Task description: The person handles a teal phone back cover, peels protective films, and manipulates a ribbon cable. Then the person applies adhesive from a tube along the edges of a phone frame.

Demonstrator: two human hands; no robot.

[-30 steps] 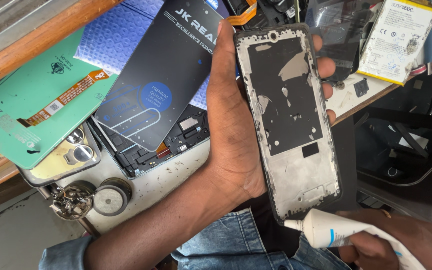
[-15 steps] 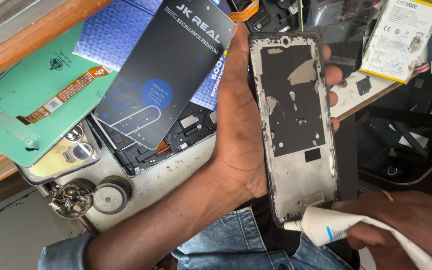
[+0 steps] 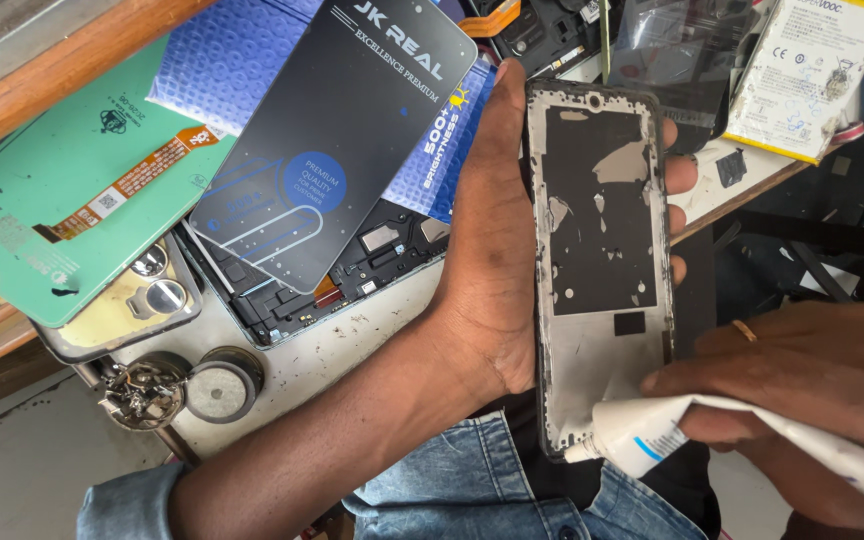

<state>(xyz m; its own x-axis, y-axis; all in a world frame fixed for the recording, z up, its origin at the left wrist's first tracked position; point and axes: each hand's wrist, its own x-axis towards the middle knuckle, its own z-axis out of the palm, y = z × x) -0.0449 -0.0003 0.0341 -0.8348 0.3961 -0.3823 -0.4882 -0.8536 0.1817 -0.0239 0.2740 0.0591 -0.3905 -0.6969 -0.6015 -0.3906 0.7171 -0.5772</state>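
Head view: the left hand (image 3: 497,260) grips the grey, scuffed rectangular phone frame (image 3: 602,260) upright, palm along its left edge, fingertips (image 3: 680,175) wrapped over its right edge. The right hand (image 3: 802,375) is closed around the white squeeze tube (image 3: 712,440), pinching it just behind the nozzle; the nozzle tip touches the frame's lower edge, below the left-hand fingers. Left of the left hand, a black rectangular screen panel (image 3: 337,140) lies on the cluttered workbench (image 3: 352,345).
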